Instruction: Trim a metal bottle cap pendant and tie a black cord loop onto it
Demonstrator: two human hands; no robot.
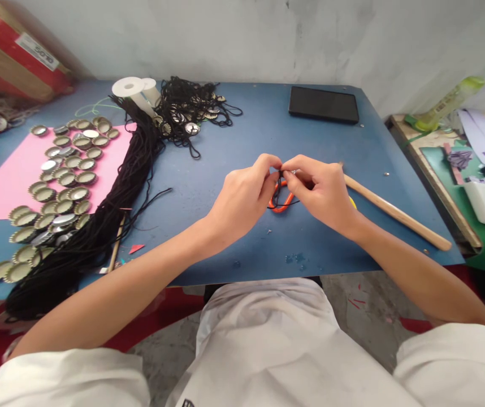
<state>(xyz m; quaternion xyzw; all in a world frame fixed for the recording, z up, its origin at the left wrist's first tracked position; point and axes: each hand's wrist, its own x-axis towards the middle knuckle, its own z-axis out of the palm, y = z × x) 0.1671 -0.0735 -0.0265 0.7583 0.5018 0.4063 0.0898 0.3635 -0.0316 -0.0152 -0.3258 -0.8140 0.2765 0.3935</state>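
Note:
My left hand [242, 200] and my right hand [325, 189] meet above the middle of the blue table, fingertips pinched together on a thin black cord [280, 180]. Part of the cord hangs below the fingers; whatever else sits between the fingertips is too small to make out. Under the hands lies an orange loop [282, 210], which looks like a scissors handle, mostly covered. Beside my right hand rests a tool with a long wooden handle [399, 213], its far end hidden behind the hand.
Bottle caps [68, 180] lie over pink paper [3, 181] at left, beside a thick bundle of black cords [130, 175]. White spools [130, 87] and a tangle of corded caps [191, 102] stand farther back. A black phone [324, 105] lies at the back right.

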